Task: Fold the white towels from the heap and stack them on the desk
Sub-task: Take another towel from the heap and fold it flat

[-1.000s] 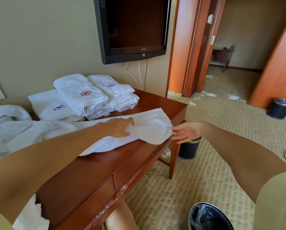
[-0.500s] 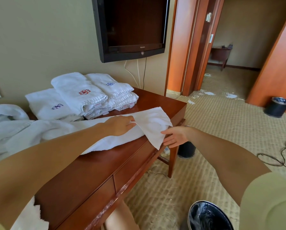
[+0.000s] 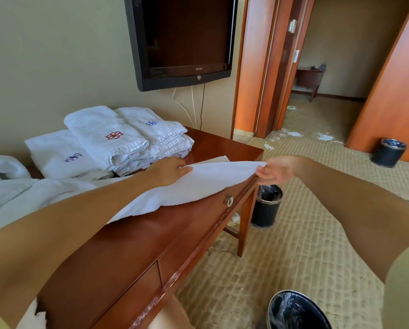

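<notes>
- Wooden hotel-room worktop (image 3: 132, 245) under a wall television (image 3: 182, 36).
- Done so far: several folded towels (image 3: 113, 136) stacked at the back.
- In hand: one white towel (image 3: 198, 184) draped along the front edge, far corners pinched by left grip (image 3: 168, 170) and right grip (image 3: 275, 172), the latter just off the worktop end.
- Left, by judgement: this fold, then the heap (image 3: 21, 193) at the left.
- On the carpet: bin by the leg (image 3: 266, 205), near bin (image 3: 296, 312), far bin (image 3: 388, 151); lined, contents indiscernible.
</notes>
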Available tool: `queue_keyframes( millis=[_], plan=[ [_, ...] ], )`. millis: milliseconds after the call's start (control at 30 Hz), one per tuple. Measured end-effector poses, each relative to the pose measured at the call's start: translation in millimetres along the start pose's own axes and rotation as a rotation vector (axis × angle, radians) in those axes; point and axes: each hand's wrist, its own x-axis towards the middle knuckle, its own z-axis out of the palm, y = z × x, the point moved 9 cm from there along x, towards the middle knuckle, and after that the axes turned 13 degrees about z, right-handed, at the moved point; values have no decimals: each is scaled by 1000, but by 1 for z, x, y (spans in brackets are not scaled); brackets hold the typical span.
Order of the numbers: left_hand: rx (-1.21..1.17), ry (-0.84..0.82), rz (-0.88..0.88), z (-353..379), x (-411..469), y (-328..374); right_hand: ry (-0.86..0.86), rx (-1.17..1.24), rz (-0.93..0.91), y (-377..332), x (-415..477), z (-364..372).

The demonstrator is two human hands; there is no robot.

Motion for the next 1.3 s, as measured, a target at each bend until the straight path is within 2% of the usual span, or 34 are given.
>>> queue_keyframes(
  millis=[167,267,400,533,633,767,933,1033,1133,1200,1300],
  plan=[
    [-50,30,-55,3,19,-17,-31,97,-112,-36,7,5],
    [-79,23,-122,11,26,-39,-5,62,-129,-45,23,9],
    [-112,6,-244,19,28,-72,263,-93,-206,-64,52,9],
    [-193,5,-360,26,24,-97,438,-8,-323,-82,76,9],
    [-221,-67,-406,39,18,-110,527,-151,-238,-75,101,14],
    [-234,-41,-455,43,15,-121,655,-487,-162,-75,104,23],
    [-150,-59,-474,44,19,-120,543,-647,-16,-78,104,29],
    [-248,-152,-466,48,18,-117,592,-712,-50,-83,111,19],
    [-488,-362,-497,57,2,-107,804,-642,-160,-97,116,-2],
    [-666,-433,-516,58,-8,-100,970,-611,-171,-103,115,-14],
    [-803,-529,-540,55,-26,-102,1135,-726,-132,-108,110,-1]
  ],
)
